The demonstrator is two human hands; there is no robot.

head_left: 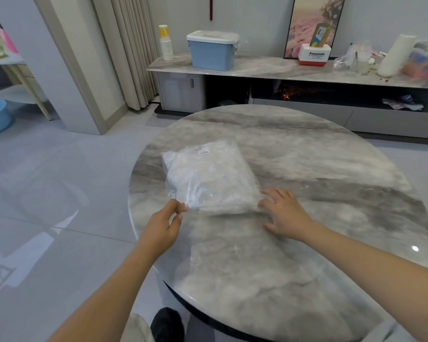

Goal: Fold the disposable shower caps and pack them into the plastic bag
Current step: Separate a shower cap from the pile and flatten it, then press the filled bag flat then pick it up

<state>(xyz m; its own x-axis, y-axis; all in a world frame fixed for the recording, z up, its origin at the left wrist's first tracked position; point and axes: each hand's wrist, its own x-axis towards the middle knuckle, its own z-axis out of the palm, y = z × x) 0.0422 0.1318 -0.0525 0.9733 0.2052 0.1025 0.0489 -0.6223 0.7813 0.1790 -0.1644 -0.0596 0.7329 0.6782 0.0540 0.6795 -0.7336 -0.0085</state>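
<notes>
Head view: left hand (162, 224) fingers pinch plastic bag (209, 180) corner; right hand (286, 213) fingers spread, touching it.

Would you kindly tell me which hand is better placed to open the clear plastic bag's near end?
Left. The left hand already pinches the clear plastic bag at its near corner; the right hand lies flat beside it on the round marble table.

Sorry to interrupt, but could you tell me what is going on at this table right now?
A person is handling a clear plastic bag stuffed with white crinkled material, presumably the shower caps, which lies on a round marble table. The left hand pinches the bag's near left corner, while the right hand rests open at its near right corner, fingers spread on the tabletop. No loose caps are visible on the table.
</notes>
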